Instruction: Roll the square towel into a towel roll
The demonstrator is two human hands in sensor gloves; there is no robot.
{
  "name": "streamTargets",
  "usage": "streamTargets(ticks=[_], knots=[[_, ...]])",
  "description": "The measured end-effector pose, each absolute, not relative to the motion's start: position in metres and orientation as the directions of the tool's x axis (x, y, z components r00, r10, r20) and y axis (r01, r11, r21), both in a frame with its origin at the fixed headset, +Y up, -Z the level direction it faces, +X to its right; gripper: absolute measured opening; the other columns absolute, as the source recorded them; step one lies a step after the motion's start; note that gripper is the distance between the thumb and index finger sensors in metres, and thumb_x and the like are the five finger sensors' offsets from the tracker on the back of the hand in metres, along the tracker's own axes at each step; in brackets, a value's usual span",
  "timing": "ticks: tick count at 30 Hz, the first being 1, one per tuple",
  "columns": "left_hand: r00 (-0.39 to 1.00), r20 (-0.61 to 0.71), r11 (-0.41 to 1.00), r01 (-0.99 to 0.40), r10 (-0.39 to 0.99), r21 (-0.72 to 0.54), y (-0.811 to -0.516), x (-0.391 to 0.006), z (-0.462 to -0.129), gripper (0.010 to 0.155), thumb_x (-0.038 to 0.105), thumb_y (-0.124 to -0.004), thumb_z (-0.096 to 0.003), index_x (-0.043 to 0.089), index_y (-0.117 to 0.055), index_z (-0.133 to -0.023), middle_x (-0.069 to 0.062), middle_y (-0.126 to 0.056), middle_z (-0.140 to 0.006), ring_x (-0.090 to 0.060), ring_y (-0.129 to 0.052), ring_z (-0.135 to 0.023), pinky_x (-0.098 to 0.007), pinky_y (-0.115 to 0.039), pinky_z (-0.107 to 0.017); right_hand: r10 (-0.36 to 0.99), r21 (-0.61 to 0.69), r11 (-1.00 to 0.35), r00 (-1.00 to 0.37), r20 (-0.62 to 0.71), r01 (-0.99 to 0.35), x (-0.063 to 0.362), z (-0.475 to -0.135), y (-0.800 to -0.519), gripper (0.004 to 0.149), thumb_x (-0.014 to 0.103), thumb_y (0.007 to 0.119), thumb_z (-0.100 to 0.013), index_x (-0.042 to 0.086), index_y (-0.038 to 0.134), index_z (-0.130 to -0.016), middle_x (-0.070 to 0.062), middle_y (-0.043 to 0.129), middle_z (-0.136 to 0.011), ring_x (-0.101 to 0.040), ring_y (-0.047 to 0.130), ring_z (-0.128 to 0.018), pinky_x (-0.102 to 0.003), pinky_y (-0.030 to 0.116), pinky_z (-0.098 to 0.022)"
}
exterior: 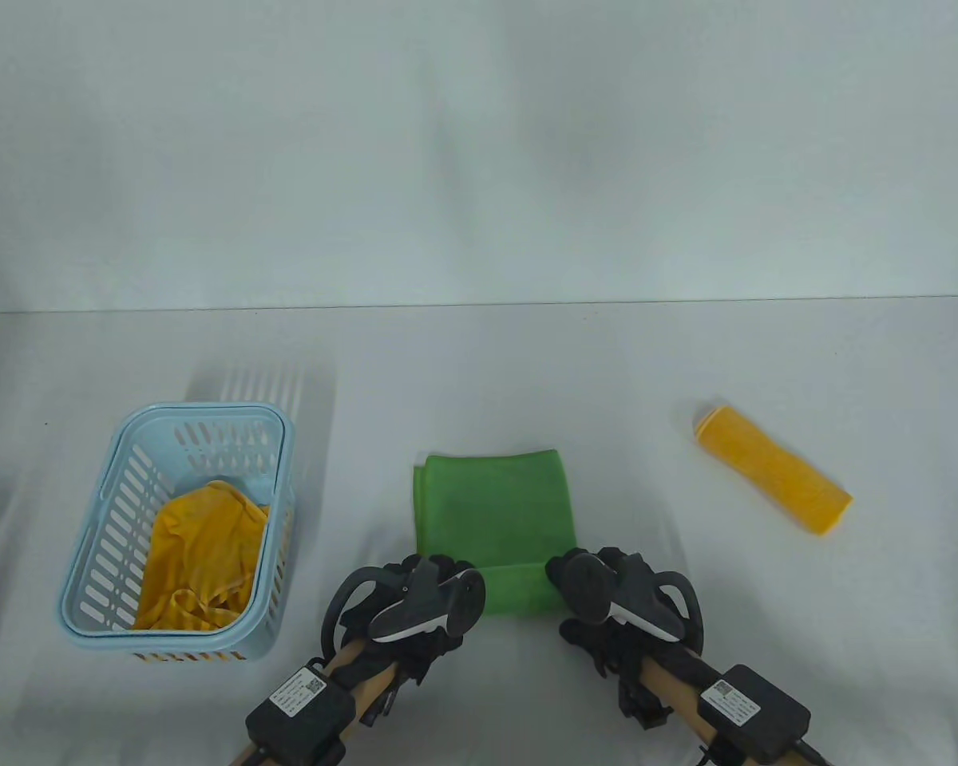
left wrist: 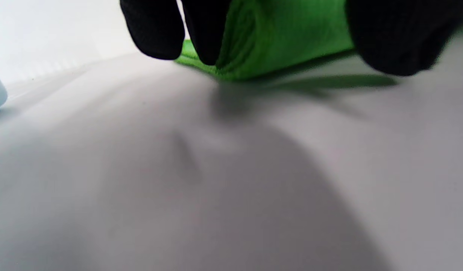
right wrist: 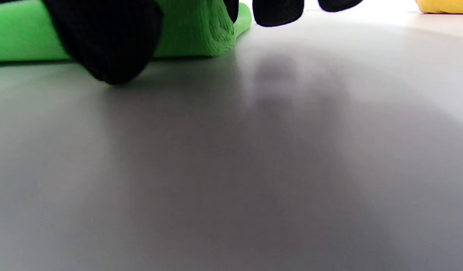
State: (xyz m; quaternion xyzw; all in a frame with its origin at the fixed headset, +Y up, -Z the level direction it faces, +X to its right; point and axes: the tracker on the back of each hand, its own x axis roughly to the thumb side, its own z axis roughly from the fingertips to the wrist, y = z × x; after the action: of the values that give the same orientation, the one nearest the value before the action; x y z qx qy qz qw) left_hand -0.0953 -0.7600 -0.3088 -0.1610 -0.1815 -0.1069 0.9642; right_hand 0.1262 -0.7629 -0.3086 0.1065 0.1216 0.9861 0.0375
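A green towel (exterior: 491,511) lies folded flat in the middle of the table, and its near end is turned up into a short roll (exterior: 515,589). My left hand (exterior: 447,570) grips the roll's left end. In the left wrist view the towel (left wrist: 284,37) sits between the fingers (left wrist: 156,30) and the thumb. My right hand (exterior: 575,570) grips the roll's right end. The right wrist view shows the towel (right wrist: 193,34) between the thumb and the fingers (right wrist: 278,11). The trackers hide most of both hands in the table view.
A light blue slotted basket (exterior: 88,519) stands at the left with a crumpled yellow cloth (exterior: 199,550) inside. A finished yellow towel roll (exterior: 770,477) lies at the right, its end also visible in the right wrist view (right wrist: 444,5).
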Motion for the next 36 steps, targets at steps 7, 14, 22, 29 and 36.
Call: streamTargets(ticks=[7, 14, 22, 29, 36], knots=[[0.925, 0.366, 0.927, 0.220, -0.099, -0.305, -0.758, -0.100, -0.312, 0.073, 0.043, -0.069, -0.0411, 0.038, -0.036, -0.106, 0.008, -0.042, -0.110, -0.021, -0.059, -0.102, -0.048, -0.058, -0.078, 0.129, 0.195, -0.976, -0.974, 0.184, -0.092, 0.129, -0.310, -0.758, 0.057, 0.041, 0.074, -0.038, 0.047, 0.057, -0.092, 0.017, 0.058, -0.104, -0.030, 0.060, -0.099, -0.055, 0.055, -0.070], [0.945, 0.326, 0.930, 0.105, 0.016, -0.352, -0.748, -0.110, -0.316, 0.070, 0.044, -0.072, -0.0395, 0.038, -0.047, -0.104, 0.008, -0.055, -0.109, -0.019, -0.071, -0.099, -0.048, -0.063, -0.076, 0.268, 0.260, -0.939, -0.953, 0.139, -0.226, 0.137, -0.312, -0.749, 0.055, 0.043, 0.074, -0.037, 0.044, 0.061, -0.091, 0.014, 0.070, -0.099, -0.030, 0.067, -0.096, -0.054, 0.060, -0.068], [0.936, 0.134, 0.850, -0.226, 0.324, -0.476, -0.741, -0.136, -0.326, 0.068, 0.046, -0.076, -0.0381, 0.031, -0.059, -0.102, 0.005, -0.079, -0.097, -0.022, -0.091, -0.084, -0.049, -0.074, -0.068, 0.503, 0.327, -0.809, -0.863, -0.043, -0.488, 0.150, -0.315, -0.750, 0.058, 0.045, 0.075, -0.036, 0.038, 0.062, -0.092, 0.007, 0.081, -0.088, -0.027, 0.075, -0.086, -0.053, 0.063, -0.065], [0.943, 0.077, 0.828, -0.244, 0.325, -0.504, -0.743, -0.141, -0.325, 0.066, 0.049, -0.077, -0.0366, 0.027, -0.069, -0.099, 0.005, -0.094, -0.080, -0.020, -0.103, -0.065, -0.047, -0.080, -0.061, 0.528, 0.308, -0.784, -0.840, -0.127, -0.539, 0.157, -0.315, -0.751, 0.060, 0.049, 0.077, -0.034, 0.032, 0.066, -0.090, 0.005, 0.094, -0.067, -0.024, 0.088, -0.068, -0.052, 0.069, -0.060], [0.962, 0.053, 0.880, -0.222, 0.268, -0.420, -0.743, -0.144, -0.330, 0.071, 0.053, -0.074, -0.0361, 0.031, -0.061, -0.102, 0.006, -0.084, -0.090, -0.020, -0.095, -0.074, -0.048, -0.075, -0.065, 0.554, 0.256, -0.771, -0.812, -0.183, -0.584, 0.167, -0.321, -0.753, 0.061, 0.049, 0.077, -0.033, 0.033, 0.065, -0.091, 0.004, 0.090, -0.075, -0.026, 0.084, -0.072, -0.052, 0.067, -0.061]])
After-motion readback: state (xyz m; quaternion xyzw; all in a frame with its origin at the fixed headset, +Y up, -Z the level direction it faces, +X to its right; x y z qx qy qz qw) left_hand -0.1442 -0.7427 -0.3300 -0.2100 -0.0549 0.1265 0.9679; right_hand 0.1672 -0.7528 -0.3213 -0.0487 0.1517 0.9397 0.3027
